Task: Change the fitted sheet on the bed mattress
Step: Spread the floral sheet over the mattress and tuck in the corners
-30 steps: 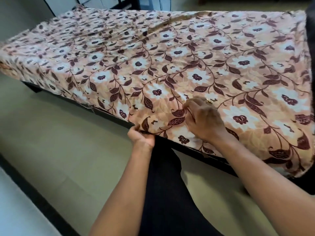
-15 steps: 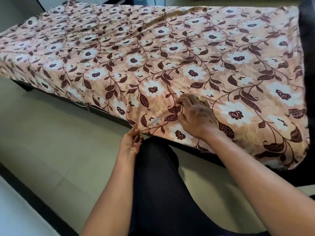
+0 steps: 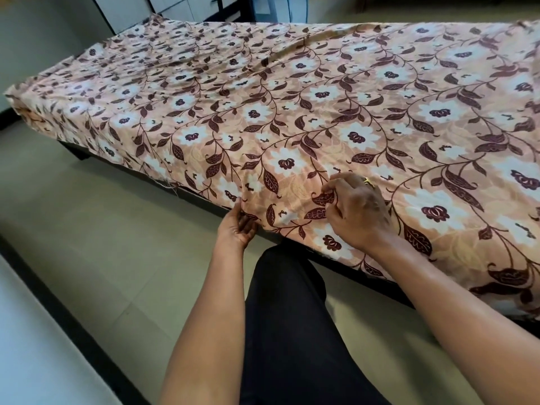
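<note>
A peach sheet [image 3: 292, 92] with white flowers and dark maroon leaves lies spread over the whole mattress and hangs over its near side. My right hand [image 3: 358, 213] rests on top near the front edge, its fingers pinching a fold of the sheet. My left hand [image 3: 238, 223] is just below the hanging hem at the mattress side, palm turned up, fingers touching the fabric's lower edge. The mattress itself is hidden under the sheet.
The dark bed frame [image 3: 204, 200] shows under the hem, with a leg [image 3: 80, 152] at the left. My knee in black trousers [image 3: 287, 302] is close to the frame. Pale tiled floor [image 3: 102, 244] runs along the bed. White cabinets [image 3: 175, 7] stand behind.
My left hand has slid down from gripping the hem and now touches it from below with the palm up. My right hand has stayed pinching the same spot of the sheet.
</note>
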Motion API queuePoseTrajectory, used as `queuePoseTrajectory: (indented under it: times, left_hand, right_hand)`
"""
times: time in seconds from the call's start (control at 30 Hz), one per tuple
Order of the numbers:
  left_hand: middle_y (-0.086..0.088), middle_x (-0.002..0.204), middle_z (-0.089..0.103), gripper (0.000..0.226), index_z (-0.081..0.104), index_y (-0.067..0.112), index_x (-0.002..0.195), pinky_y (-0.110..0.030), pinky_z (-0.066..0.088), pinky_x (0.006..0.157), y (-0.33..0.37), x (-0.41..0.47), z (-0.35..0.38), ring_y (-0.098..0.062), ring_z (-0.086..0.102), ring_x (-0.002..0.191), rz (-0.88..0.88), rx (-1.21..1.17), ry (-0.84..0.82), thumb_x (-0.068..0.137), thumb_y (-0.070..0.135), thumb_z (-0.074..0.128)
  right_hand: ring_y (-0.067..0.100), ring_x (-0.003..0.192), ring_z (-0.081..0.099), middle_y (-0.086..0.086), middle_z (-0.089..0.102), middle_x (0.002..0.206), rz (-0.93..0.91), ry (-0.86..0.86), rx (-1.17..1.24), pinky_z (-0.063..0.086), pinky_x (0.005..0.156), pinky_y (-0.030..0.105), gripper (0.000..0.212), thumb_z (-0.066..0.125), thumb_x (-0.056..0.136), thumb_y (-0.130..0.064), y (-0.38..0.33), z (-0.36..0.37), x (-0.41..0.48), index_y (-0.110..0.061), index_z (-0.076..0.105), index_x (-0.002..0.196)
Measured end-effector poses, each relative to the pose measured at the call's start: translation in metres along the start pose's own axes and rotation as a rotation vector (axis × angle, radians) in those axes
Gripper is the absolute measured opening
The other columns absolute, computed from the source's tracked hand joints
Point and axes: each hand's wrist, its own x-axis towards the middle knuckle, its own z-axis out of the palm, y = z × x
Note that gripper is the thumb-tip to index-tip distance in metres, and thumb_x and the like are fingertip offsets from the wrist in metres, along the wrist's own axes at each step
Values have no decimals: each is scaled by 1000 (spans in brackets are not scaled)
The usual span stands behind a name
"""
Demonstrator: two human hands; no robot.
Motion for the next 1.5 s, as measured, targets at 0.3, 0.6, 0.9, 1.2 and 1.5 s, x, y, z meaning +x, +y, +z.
queuePoseTrajectory:
  times: [0.3, 0.6, 0.9, 1.2, 1.5]
  left_hand:
    - [-17, 83, 71, 16, 65, 0, 100, -28, 57, 49, -1, 19, -24, -18, 64, 52, 306, 66, 357, 87, -3, 74]
    - [-9, 102, 69, 22, 68, 3, 107, -41, 64, 80, 31, 35, 3, -27, 73, 88, 406, 324, 545, 91, 17, 74]
    - [-8, 103, 71, 31, 64, 15, 108, -48, 62, 84, -24, 2, 7, -30, 71, 89, 389, 259, 564, 79, 27, 66]
    - [-8, 69, 75, 26, 74, 16, 70, -45, 64, 64, -108, -45, 37, -26, 73, 62, 428, 813, 47, 68, 41, 79]
    - [4, 84, 77, 17, 80, 21, 96, -33, 58, 78, -97, -79, 46, -16, 73, 81, 766, 1519, -381, 89, 32, 68]
  right_hand:
    - [24, 125, 54, 1, 49, 136, -79, 13, -46, 26, 122, 54, 38, 70, 86, -25, -19, 13, -1, -20, 61, 122]
    - [19, 119, 58, -8, 33, 144, -110, -154, -26, 38, 117, 51, 49, 69, 84, -30, -20, 13, 13, -34, 44, 126]
    - [9, 76, 60, 0, 66, 110, -214, 253, 16, 56, 66, 30, 12, 69, 92, -11, 7, 2, -64, -11, 72, 103]
    - [25, 82, 71, 4, 70, 109, 90, -204, -286, 60, 63, 35, 41, 61, 81, -16, 15, 32, -121, -13, 69, 121]
    - [29, 108, 67, 19, 49, 144, 158, -400, -516, 46, 103, 39, 65, 62, 92, -32, -10, 28, -115, 1, 46, 146]
